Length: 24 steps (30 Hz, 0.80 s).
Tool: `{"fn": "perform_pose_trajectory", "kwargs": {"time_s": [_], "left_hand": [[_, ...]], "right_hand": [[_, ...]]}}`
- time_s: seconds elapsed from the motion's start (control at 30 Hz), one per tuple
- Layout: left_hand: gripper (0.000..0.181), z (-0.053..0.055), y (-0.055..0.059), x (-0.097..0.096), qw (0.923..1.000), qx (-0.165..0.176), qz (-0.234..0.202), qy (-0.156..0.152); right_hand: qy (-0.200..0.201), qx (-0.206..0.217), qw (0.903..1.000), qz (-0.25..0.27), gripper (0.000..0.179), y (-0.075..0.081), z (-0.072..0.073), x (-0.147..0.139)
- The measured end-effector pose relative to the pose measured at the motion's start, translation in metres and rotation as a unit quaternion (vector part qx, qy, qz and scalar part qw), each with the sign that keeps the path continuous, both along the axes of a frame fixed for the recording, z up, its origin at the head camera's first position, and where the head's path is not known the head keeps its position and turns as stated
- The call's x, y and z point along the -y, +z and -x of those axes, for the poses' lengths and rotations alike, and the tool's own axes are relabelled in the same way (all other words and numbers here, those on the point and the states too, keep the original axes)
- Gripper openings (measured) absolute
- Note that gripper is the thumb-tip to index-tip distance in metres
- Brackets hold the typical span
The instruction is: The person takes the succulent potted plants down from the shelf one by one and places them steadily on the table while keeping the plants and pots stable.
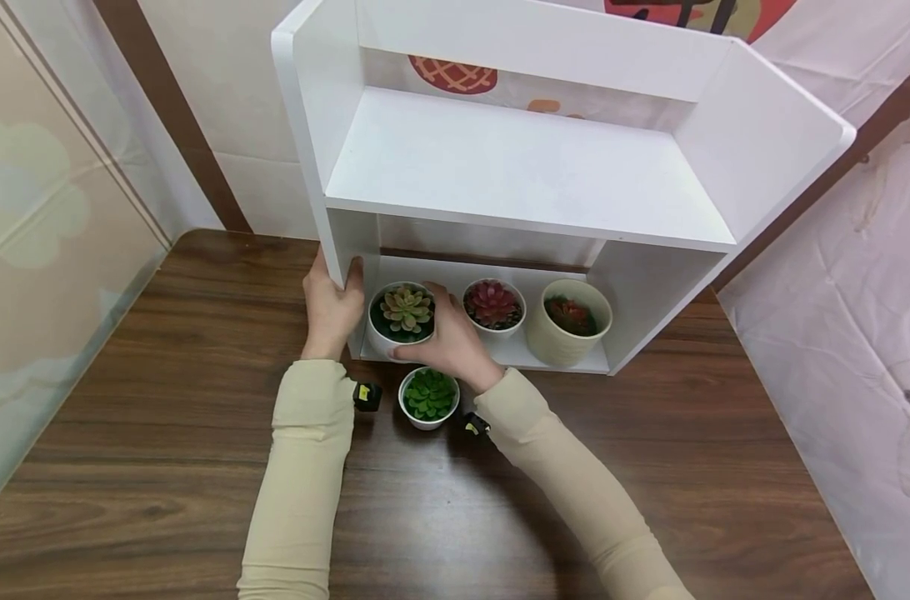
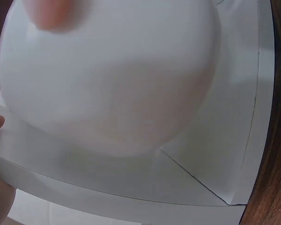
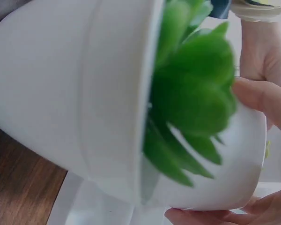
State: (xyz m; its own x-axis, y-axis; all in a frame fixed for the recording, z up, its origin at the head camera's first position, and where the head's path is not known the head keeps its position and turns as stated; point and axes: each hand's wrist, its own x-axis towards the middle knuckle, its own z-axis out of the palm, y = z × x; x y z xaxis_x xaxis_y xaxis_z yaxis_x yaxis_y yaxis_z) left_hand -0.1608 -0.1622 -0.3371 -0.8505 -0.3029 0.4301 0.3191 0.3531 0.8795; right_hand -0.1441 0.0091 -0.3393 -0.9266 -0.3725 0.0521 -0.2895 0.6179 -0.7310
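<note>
My right hand grips a white round pot with a pale green, pink-edged succulent, at the left end of the lower level of the white shelf. In the right wrist view its thumb and fingers wrap the white pot. My left hand holds the front edge of the shelf's left side panel, thumb on the inner face, other fingers mostly hidden behind it. The left wrist view shows the white pot's wall close up beside that panel. Just in front of the shelf, a small white pot with a green succulent stands between my wrists.
Right of the held pot, a white pot with a red succulent and a cream ribbed pot with a reddish plant stand on the lower level. The shelf stands on a dark wooden table, against a printed cloth backdrop.
</note>
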Motion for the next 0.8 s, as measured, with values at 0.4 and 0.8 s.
{"fn": "perform_pose_trajectory", "kwargs": {"time_s": [0.4, 0.8], "left_hand": [[0.037, -0.001, -0.001, 0.0, 1.0, 0.004, 0.0, -0.001], [0.036, 0.002, -0.002, -0.001, 1.0, -0.007, -0.006, 0.001]], "right_hand": [[0.015, -0.024, 0.9994, 0.023, 0.098, 0.013, -0.015, -0.009], [0.021, -0.052, 0.9977, 0.036, 0.097, 0.018, -0.03, -0.023]]}}
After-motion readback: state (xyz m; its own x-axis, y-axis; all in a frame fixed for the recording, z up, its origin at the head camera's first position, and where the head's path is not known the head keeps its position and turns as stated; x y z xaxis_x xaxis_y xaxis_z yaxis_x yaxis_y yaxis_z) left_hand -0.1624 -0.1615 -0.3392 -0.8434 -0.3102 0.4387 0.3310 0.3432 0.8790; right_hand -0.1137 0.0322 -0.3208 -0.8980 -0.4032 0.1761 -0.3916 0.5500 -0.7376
